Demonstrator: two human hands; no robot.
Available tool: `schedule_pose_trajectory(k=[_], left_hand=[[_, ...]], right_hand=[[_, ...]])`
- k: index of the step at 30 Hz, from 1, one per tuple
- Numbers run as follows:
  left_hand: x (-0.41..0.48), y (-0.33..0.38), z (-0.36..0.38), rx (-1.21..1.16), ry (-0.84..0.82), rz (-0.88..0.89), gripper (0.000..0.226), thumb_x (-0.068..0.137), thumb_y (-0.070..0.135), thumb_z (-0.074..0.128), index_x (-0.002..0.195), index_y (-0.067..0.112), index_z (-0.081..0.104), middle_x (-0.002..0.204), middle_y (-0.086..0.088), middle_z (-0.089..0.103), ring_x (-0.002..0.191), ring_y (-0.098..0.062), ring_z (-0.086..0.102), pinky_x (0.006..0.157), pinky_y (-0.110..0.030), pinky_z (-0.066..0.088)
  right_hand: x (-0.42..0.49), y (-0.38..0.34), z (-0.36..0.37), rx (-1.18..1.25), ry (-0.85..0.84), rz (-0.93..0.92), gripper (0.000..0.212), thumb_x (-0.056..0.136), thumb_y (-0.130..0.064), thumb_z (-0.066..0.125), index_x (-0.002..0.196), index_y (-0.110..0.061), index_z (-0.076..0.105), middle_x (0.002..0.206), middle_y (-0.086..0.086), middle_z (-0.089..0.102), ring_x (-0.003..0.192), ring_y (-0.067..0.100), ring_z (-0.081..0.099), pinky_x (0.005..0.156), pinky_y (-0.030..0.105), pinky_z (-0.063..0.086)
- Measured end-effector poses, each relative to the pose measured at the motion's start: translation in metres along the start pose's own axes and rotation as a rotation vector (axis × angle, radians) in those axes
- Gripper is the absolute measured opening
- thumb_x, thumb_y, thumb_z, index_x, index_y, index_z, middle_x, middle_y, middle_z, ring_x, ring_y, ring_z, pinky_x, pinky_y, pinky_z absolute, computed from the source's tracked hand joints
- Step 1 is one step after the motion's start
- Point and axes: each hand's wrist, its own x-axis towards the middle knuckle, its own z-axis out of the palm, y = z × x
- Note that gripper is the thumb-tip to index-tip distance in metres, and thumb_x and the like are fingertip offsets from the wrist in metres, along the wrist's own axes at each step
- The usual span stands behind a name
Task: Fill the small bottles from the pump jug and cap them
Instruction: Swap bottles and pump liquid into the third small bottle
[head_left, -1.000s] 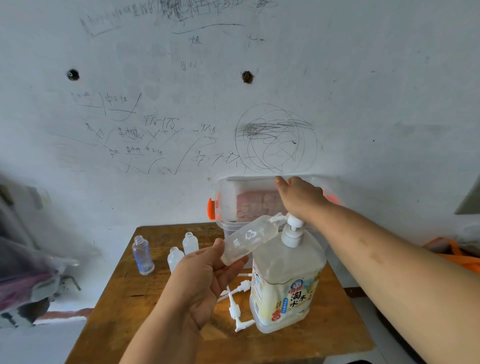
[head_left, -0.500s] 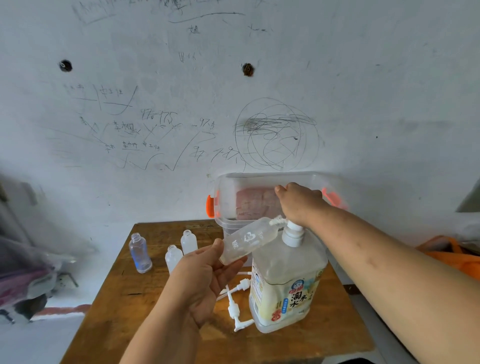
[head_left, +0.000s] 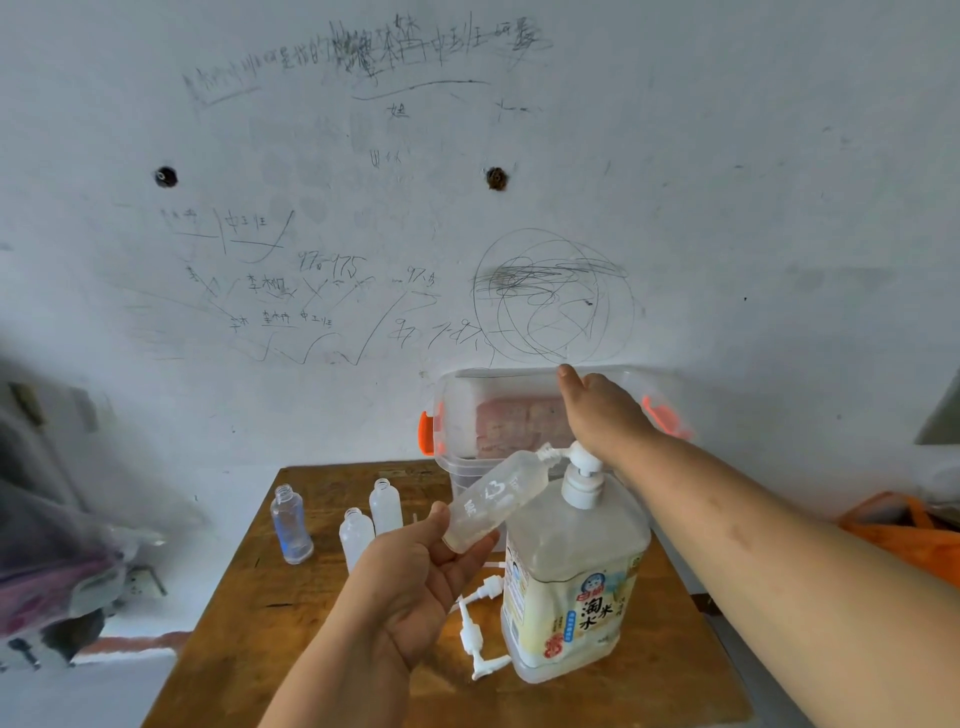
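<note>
We hold a small bottle (head_left: 493, 501) in our left hand (head_left: 415, 587). The thumb is on one side and the fingers curl under its base, so this hand pinches it. The bottle is tilted, just left of the top of the jug (head_left: 571, 587), and its mouth meets the spout of the pump (head_left: 584, 462).

The jug stands upright on the table (head_left: 291, 623), with pale liquid inside and its label turned to us. Our right hand (head_left: 602, 410) lies on the pump, above the jug, with the fingers stretched forward and holding nothing. It seems the palm presses the pump head, but the contact is hidden under the hand.

Left of the jug and well apart from it, a clear bottle (head_left: 292, 525) and two milky bottles (head_left: 385, 506) stand upright and uncapped. Some white caps (head_left: 475, 631) with pump heads lie at the left foot of the jug, very near its base. Behind the jug, a clear box (head_left: 457, 415) with orange latches stands against the scribbled wall (head_left: 727, 208).
</note>
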Motion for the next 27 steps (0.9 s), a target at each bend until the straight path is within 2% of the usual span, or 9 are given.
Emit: schedule_pose_trajectory(k=[5,9,14,17,19,21,25,27], left_hand=[[0.006,-0.003,-0.002,-0.054,-0.028,-0.046,0.024,0.097,0.008,0.054,0.116,-0.005,0.050,0.101,-0.031,0.069,0.090,-0.044,0.070,0.058,-0.046,0.060],[0.009,-0.003,-0.006,-0.079,-0.049,-0.064,0.022,0.098,0.009,0.052,0.114,-0.007,0.051,0.101,-0.033,0.068,0.095,-0.045,0.068,0.065,-0.052,0.057],[0.011,-0.005,-0.010,-0.119,-0.079,-0.094,0.020,0.099,0.009,0.050,0.113,-0.005,0.050,0.105,-0.035,0.066,0.094,-0.045,0.067,0.066,-0.057,0.054],[0.013,-0.007,-0.012,-0.155,-0.092,-0.119,0.018,0.099,0.009,0.050,0.111,-0.005,0.051,0.107,-0.035,0.065,0.096,-0.045,0.066,0.066,-0.057,0.054],[0.014,-0.010,-0.014,-0.191,-0.107,-0.139,0.018,0.099,0.008,0.049,0.111,-0.005,0.053,0.110,-0.035,0.064,0.100,-0.046,0.065,0.067,-0.057,0.055],[0.016,-0.012,-0.016,-0.229,-0.137,-0.161,0.017,0.100,0.008,0.047,0.109,-0.005,0.054,0.113,-0.036,0.064,0.104,-0.047,0.063,0.068,-0.058,0.055],[0.016,-0.013,-0.017,-0.296,-0.195,-0.213,0.021,0.102,0.010,0.043,0.111,-0.006,0.054,0.115,-0.037,0.062,0.104,-0.047,0.062,0.070,-0.060,0.053],[0.017,-0.012,-0.018,-0.330,-0.212,-0.226,0.025,0.102,0.010,0.042,0.118,-0.006,0.052,0.115,-0.037,0.062,0.103,-0.047,0.062,0.071,-0.059,0.054]], right_hand=[[0.004,0.001,0.001,0.014,-0.011,0.010,0.041,0.104,-0.020,0.020,0.141,-0.012,0.035,0.132,0.021,0.045,0.121,0.036,0.045,0.104,0.046,0.035],[0.008,0.003,0.002,0.051,0.015,0.002,0.042,0.104,-0.024,0.016,0.138,-0.013,0.037,0.129,0.020,0.047,0.119,0.036,0.046,0.103,0.047,0.035],[0.011,0.004,0.003,0.123,0.028,0.017,0.043,0.104,-0.030,0.014,0.134,-0.013,0.040,0.126,0.020,0.048,0.117,0.036,0.047,0.102,0.046,0.035],[0.016,0.006,0.006,0.125,0.036,0.027,0.042,0.103,-0.028,0.014,0.136,-0.013,0.035,0.124,0.021,0.049,0.112,0.035,0.048,0.092,0.041,0.036],[0.017,0.008,0.007,0.110,0.050,0.026,0.039,0.102,-0.022,0.016,0.137,-0.013,0.032,0.119,0.022,0.049,0.100,0.034,0.047,0.081,0.039,0.034],[0.017,0.009,0.006,0.113,0.057,0.019,0.038,0.102,-0.021,0.016,0.134,-0.012,0.034,0.111,0.022,0.048,0.089,0.028,0.039,0.076,0.037,0.028],[0.015,0.009,0.006,0.181,0.130,0.025,0.034,0.100,-0.014,0.020,0.131,-0.012,0.033,0.103,0.018,0.044,0.088,0.028,0.039,0.076,0.036,0.030],[0.012,0.009,0.005,0.194,0.206,-0.010,0.032,0.101,-0.013,0.023,0.129,-0.010,0.038,0.108,0.019,0.047,0.098,0.033,0.046,0.083,0.036,0.035]])
